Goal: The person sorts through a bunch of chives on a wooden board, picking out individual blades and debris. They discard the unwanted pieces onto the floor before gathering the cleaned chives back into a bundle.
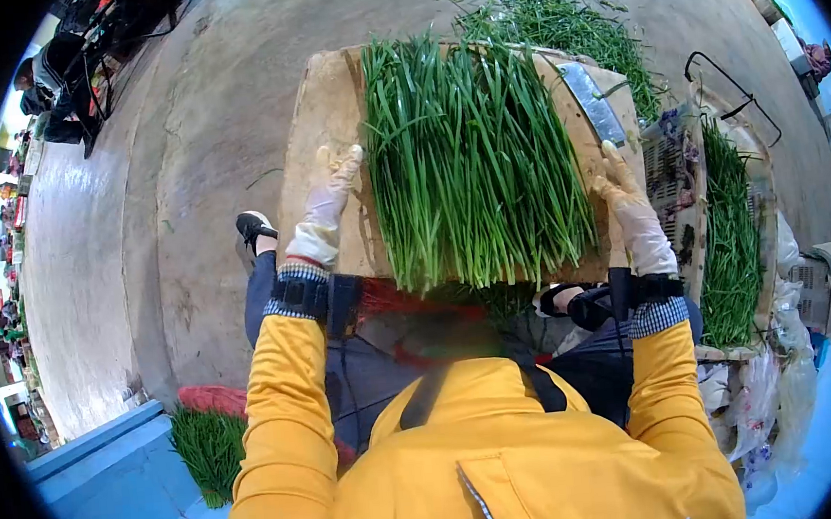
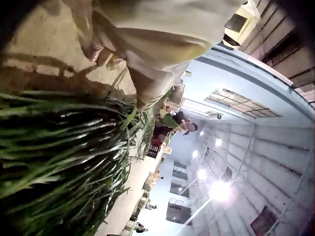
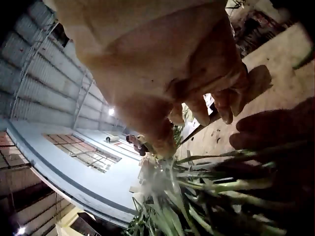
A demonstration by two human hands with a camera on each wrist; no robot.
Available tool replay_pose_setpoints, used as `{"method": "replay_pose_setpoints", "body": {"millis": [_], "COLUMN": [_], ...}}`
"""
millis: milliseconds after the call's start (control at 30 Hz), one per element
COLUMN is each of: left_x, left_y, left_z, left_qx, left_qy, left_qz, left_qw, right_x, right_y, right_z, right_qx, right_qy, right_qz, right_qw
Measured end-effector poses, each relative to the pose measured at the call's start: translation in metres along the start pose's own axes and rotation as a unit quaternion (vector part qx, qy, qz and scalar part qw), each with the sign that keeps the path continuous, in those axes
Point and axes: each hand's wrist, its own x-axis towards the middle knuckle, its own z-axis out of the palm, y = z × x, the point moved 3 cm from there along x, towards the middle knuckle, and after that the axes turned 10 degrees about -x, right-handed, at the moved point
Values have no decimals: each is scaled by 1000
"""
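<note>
A wide layer of garlic chives (image 1: 471,158) lies across a wooden board (image 1: 317,121) in front of the person, tips toward the far edge and pale stems toward the body. My left hand (image 1: 330,200), in a pale translucent glove, is just left of the chives over bare wood. On the other side my right hand (image 1: 634,205), gloved alike, stays close to the right edge of the bundle. Neither hand grips anything; in the right wrist view the fingers (image 3: 224,105) hang over the board. A broad metal blade (image 1: 592,104) rests at the board's far right corner.
Loose green leaves (image 1: 563,28) are heaped on the floor beyond the board. At right stands a crate (image 1: 674,176) beside more chives (image 1: 726,235), with plastic bags (image 1: 758,398) below. Another chive bundle (image 1: 206,452) lies by a blue ledge (image 1: 109,459) at left.
</note>
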Motion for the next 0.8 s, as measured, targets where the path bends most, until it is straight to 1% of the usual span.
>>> {"method": "replay_pose_setpoints", "body": {"millis": [33, 67, 100, 133, 167, 200, 233, 267, 333, 400, 433, 467, 533, 567, 600, 667, 733, 767, 800], "left_x": [-4, -10, -19, -28, -32, -39, -54, -67, -69, -68, -61, -55, -39, -36, -33, -34, -34, -34, -36], "left_y": [-2, 0, 13, 24, 31, 41, 60, 67, 59, 39, 30, 24, 1, -1, -3, -6, -2, -3, -4], "left_z": [-4, -3, -1, 5, 17, 30, 54, 78, 125, 163, 175, 183, 182, 183, 182, 181, 182, 181, 180], "left_qx": [-44, -43, 98, 237, 325, 324, 364, 394, 418, 524, 548, 570, 583, 590, 589, 572, 577, 573, 569], "left_qy": [48, 47, 66, 82, 81, 77, 3, -68, -201, -211, -258, -288, -321, -317, -317, -309, -311, -310, -308], "left_qz": [58, 55, 141, 223, 319, 317, 429, 533, 533, 525, 510, 494, 438, 442, 443, 472, 464, 468, 471], "left_qw": [996, 996, 983, 942, 887, 888, 827, 746, 708, 637, 610, 591, 604, 597, 597, 595, 595, 597, 600], "right_x": [-4, -11, -23, -33, -47, -62, -73, -80, -89, -90, -90, -91, -86, -82, -85, -94, -117, -131, -142], "right_y": [3, 5, -13, -13, -29, -48, -54, -48, -53, -59, -57, -48, -27, -24, -19, -14, -15, -15, -17], "right_z": [-3, -4, 3, 13, 24, 34, 44, 50, 64, 86, 101, 112, 126, 129, 132, 135, 133, 127, 115], "right_qx": [3, 6, -41, 32, -54, -141, -124, -200, -216, -291, -355, -405, -439, -420, -481, -487, -529, -501, -491], "right_qy": [32, 64, 105, 125, 129, 131, 96, 134, 98, -20, -59, -55, -84, -74, -75, -77, -188, -287, -405], "right_qz": [12, 25, -21, -1, -70, -136, -100, -141, -186, -221, -240, -246, -242, -272, -284, -310, -289, -234, -169], "right_qw": [999, 998, 993, 992, 988, 972, 983, 960, 953, 931, 902, 879, 861, 863, 826, 813, 776, 782, 753]}}
